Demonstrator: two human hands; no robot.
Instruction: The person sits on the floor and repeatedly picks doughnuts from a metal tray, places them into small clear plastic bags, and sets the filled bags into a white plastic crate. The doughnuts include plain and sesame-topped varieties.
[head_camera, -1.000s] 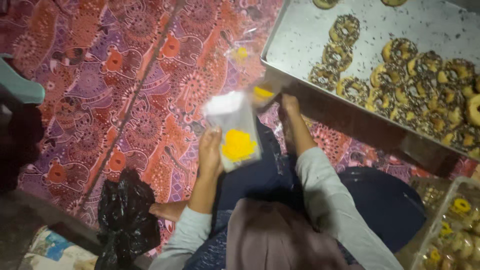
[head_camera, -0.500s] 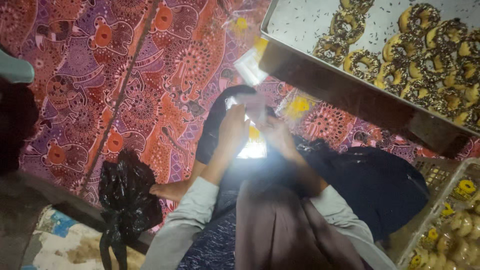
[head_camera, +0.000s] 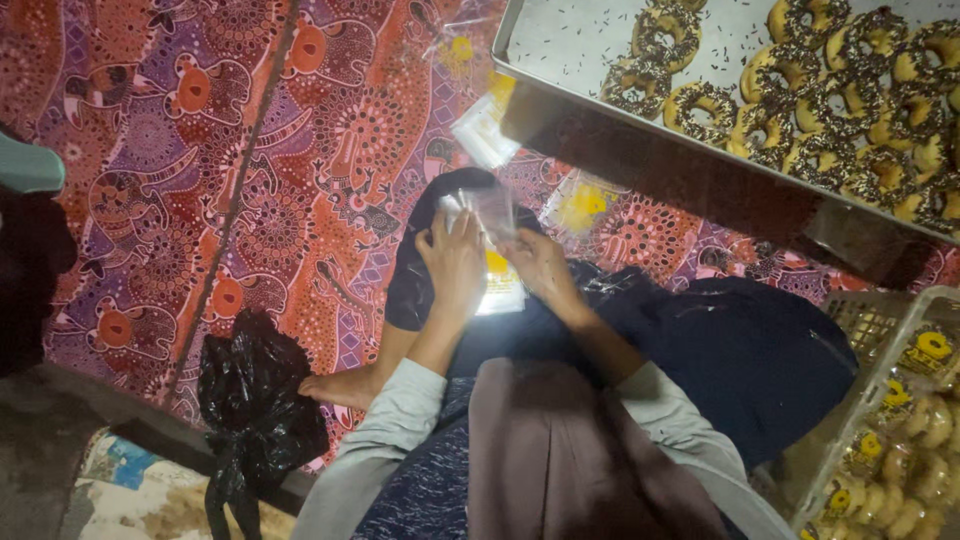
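Note:
My left hand (head_camera: 455, 262) and my right hand (head_camera: 540, 266) are together over my lap, both gripping a small clear plastic bag (head_camera: 490, 215) with a yellow label. A brightly lit stack of the same bags (head_camera: 500, 295) lies on my dark-clothed knee just under the hands. A metal tray (head_camera: 560, 45) of ring doughnuts (head_camera: 790, 90) with chocolate sprinkles stands beyond my hands at the upper right.
More clear bags (head_camera: 482, 130) lie on the patterned red and purple mat (head_camera: 200, 150) near the tray. A black plastic bag (head_camera: 255, 400) sits by my bare foot (head_camera: 345, 385). A plastic crate (head_camera: 880, 390) holding packed doughnuts stands at the lower right.
My hands came down from the tray's edge to my lap and closed together on one bag. The view shifted toward the tray.

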